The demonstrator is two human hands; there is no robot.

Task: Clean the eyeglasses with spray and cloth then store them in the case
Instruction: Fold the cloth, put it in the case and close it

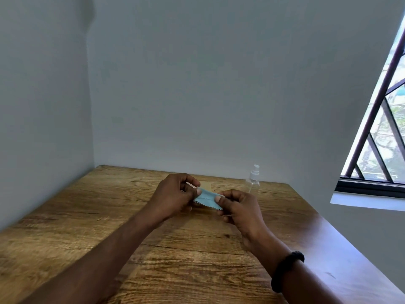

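Observation:
A small light-blue cloth (207, 199) with zigzag edges is stretched between both hands above the middle of the wooden table (87, 216). My left hand (175, 196) pinches its left end with thumb and fingers. My right hand (237, 207) pinches its right end; a black band sits on that wrist. Something pale shows inside my left hand, too hidden to name. A clear spray bottle (253, 179) with a white nozzle stands upright behind my right hand, near the wall. A tan, flat object (206, 184) lies behind the hands, mostly hidden. No eyeglasses are plainly visible.
The table fits into a corner, with grey walls at the left and the back. A barred window (377, 137) with a white sill is at the right. The table's right edge runs diagonally toward me.

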